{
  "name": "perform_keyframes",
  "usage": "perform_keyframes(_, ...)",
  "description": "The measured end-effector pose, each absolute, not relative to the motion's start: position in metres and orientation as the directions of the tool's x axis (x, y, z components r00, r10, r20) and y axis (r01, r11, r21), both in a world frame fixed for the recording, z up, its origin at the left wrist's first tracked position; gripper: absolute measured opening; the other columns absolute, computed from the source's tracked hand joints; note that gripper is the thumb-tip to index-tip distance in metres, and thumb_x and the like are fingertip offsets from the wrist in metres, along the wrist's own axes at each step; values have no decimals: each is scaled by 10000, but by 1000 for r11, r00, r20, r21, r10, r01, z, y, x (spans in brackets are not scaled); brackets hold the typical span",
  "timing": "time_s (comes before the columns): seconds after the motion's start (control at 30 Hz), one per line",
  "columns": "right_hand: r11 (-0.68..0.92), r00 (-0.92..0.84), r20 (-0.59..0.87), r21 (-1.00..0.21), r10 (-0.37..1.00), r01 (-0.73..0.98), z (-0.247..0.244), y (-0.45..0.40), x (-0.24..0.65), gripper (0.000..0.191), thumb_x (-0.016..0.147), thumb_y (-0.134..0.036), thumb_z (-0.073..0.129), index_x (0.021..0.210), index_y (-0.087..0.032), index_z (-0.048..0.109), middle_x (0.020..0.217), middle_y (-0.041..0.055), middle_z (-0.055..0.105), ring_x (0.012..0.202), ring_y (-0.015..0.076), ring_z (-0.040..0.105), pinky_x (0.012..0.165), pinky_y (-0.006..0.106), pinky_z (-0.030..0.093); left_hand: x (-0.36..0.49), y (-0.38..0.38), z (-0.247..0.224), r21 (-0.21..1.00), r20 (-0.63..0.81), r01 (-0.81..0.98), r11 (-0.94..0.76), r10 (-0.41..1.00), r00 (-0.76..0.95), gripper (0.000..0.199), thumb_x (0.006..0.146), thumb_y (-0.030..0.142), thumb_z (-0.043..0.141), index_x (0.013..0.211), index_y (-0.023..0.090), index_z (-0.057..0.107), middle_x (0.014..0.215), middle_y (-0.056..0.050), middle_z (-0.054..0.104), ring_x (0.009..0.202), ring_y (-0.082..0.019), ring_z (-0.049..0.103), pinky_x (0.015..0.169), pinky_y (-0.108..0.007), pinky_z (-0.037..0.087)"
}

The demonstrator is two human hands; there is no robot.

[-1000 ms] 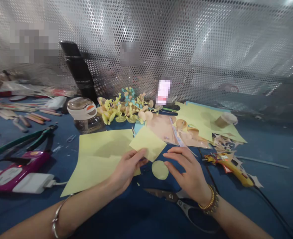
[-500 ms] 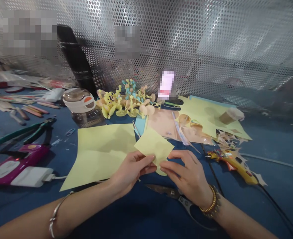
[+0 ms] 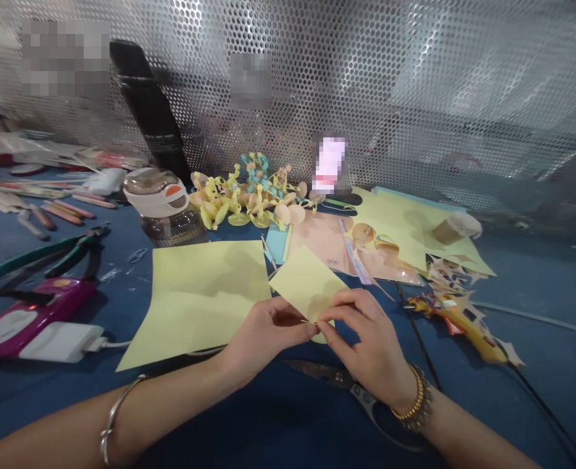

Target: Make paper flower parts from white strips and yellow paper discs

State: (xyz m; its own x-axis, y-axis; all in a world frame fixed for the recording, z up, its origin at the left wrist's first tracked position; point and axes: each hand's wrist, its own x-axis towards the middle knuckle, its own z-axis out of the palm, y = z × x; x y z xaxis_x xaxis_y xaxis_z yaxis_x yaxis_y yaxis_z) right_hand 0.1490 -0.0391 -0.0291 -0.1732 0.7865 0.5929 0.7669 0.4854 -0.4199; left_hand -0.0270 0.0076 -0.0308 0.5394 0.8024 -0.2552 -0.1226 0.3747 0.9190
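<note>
Both hands pinch the near corner of a small square of yellow paper [image 3: 307, 280]. My left hand [image 3: 273, 329] has thumb and fingers closed on it from the left, my right hand [image 3: 361, 329] from the right, and the fingertips nearly meet. That near corner looks bent or folded, partly hidden by the fingers. Beneath the hands a rounded yellow piece [image 3: 323, 335] shows in part. To the left lies a large yellow sheet [image 3: 200, 296] on the blue table. Scissors [image 3: 339, 376] rest just below my right hand.
Yellow, blue and peach paper decorations [image 3: 253, 195] stand behind, beside a lidded bottle [image 3: 163, 208]. A yellow glue gun [image 3: 468, 329] and paper scraps lie right. Left are green-handled pliers [image 3: 48, 254] and a purple power strip [image 3: 43, 312]. A perforated metal panel [image 3: 288, 85] rises behind.
The small square has shifted slightly right and its near corner is now bent up between the fingers. My left thumb has moved right, closer to my right fingertips.
</note>
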Motion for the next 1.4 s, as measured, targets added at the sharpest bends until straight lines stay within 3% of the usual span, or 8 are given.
perform_keyframes(0.23,504,-189,602,-411,776,760,-28,-40,149,45,874,-199,610,870,-219,651,880,44,599,824,193,574,742,361,477,-28,7,-31,946,-271,-26,322,834,480,225,685,332,783,789,148,705,726,-51,708,698,-170,636,692,-288,494)
perform_keyframes(0.5,542,-187,708,-317,681,778,-24,-42,155,130,840,-117,644,921,-217,664,875,44,590,814,179,574,714,339,471,-27,7,-29,933,-291,-55,356,836,466,209,693,295,771,834,157,703,758,-46,720,746,-170,657,697,-264,500)
perform_keyframes(0.67,555,-260,694,-239,672,797,-25,-44,154,124,837,-139,661,917,-231,682,872,41,609,820,185,577,715,335,450,-27,6,-32,936,-287,-57,347,847,447,205,694,289,771,825,145,707,742,-49,713,701,-149,632,678,-252,491)
perform_keyframes(1.4,588,-353,719,-95,598,803,-22,-45,152,134,853,-121,631,900,-233,688,805,29,646,783,168,586,701,315,417,-24,1,-28,912,-287,-145,384,848,445,184,714,211,734,881,159,676,780,-29,694,719,-127,619,640,-216,497)
